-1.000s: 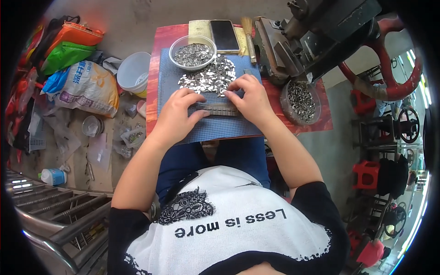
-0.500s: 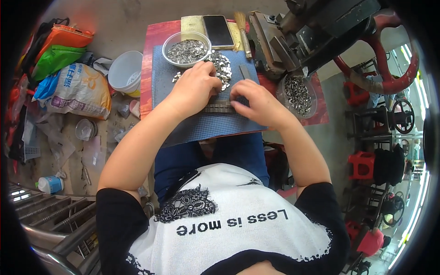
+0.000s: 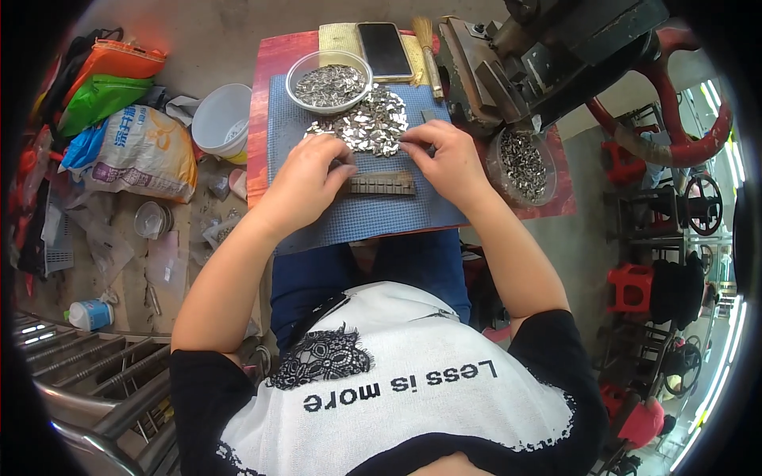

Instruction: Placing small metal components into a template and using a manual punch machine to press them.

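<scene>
Small shiny metal pieces [image 3: 373, 119] lie in a loose pile on a blue textured mat [image 3: 341, 226]. In front of the pile rests a slotted metal bar [image 3: 382, 184] with a row of blocks or slots along it. My left hand [image 3: 308, 181] is curled beside the bar's left end, thumb and fingers drawn together; what they hold, if anything, is hidden. At the pile's right edge my right hand [image 3: 451, 163] has thumb and forefinger closed in a pinch, too small to make out what is between them. A clear round bowl [image 3: 329, 81] of similar pieces stands behind the pile.
A phone [image 3: 384, 51] and a brush [image 3: 429, 59] lie at the back. To the right are a dark machine [image 3: 548, 71] with a red handwheel and a clear tub [image 3: 521, 165] of metal pieces. A white bucket [image 3: 222, 119] stands left of the table.
My left hand has drawn back from the pile toward the bar's left end. My right hand has moved from the bar up to the pile's right edge. More of the bar shows.
</scene>
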Available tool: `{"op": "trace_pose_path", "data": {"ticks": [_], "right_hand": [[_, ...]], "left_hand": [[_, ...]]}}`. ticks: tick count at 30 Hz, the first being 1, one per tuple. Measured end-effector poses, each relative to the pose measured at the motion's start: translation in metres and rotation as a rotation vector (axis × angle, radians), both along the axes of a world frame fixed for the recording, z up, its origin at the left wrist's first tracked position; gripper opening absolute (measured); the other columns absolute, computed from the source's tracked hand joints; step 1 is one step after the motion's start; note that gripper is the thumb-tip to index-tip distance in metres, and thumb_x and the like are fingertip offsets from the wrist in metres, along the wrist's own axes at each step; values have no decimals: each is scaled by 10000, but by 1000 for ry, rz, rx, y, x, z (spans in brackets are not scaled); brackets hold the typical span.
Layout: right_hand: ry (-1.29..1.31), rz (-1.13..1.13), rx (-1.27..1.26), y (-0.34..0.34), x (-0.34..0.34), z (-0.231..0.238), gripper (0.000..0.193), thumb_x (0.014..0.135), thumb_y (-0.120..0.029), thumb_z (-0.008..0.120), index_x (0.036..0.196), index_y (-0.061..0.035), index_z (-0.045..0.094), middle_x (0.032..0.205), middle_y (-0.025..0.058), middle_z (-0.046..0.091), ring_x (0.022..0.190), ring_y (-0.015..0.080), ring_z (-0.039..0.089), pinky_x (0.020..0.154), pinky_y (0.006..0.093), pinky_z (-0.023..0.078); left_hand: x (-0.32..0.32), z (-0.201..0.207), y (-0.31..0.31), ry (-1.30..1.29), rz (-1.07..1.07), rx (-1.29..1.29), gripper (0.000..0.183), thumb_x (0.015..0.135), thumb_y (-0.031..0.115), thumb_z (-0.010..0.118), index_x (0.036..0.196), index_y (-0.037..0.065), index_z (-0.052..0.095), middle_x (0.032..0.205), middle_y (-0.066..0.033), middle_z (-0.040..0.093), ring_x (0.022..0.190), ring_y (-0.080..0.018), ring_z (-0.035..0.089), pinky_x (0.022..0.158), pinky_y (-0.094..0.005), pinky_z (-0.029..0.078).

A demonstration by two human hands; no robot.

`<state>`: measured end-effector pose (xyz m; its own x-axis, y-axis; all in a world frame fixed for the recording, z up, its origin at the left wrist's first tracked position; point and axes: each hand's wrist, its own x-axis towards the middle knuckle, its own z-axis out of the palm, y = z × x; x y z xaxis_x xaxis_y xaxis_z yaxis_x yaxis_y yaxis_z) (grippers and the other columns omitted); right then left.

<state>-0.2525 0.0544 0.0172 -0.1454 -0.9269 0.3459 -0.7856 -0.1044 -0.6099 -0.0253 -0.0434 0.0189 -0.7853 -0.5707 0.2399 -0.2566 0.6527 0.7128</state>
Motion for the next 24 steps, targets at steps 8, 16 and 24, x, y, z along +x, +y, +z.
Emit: {"op": "trace_pose_path", "data": {"ticks": [8, 16, 24], "right_hand": [[265, 154, -36, -7, 0, -1, 78, 835, -96, 716, 865, -31, 685, 884, 118, 623, 920, 306, 607, 863, 393, 488], [80, 134, 236, 7, -13, 4, 118, 839, -93, 725, 916, -9, 692, 906, 124, 639, 858, 277, 655, 785, 352, 524], [137, 120, 174, 12, -8, 3, 104, 853, -77, 701, 919, -7, 661, 918, 125, 631, 907, 293, 622, 816, 365, 506]], "left_hand": [[9, -2, 4, -59, -23, -30, 124, 832, 65, 718, 899, -18, 655, 900, -136, 637, 915, -298, 595, 833, -379, 478], [7, 3, 7, -81, 123, 215, 144, 808, 61, 753, 929, -7, 717, 890, -112, 646, 785, -239, 634, 710, -351, 511], [-38, -5, -4, -34, 161, -228, 139, 775, 64, 764, 910, 44, 738, 977, -100, 616, 885, -303, 645, 769, -398, 525]]}}
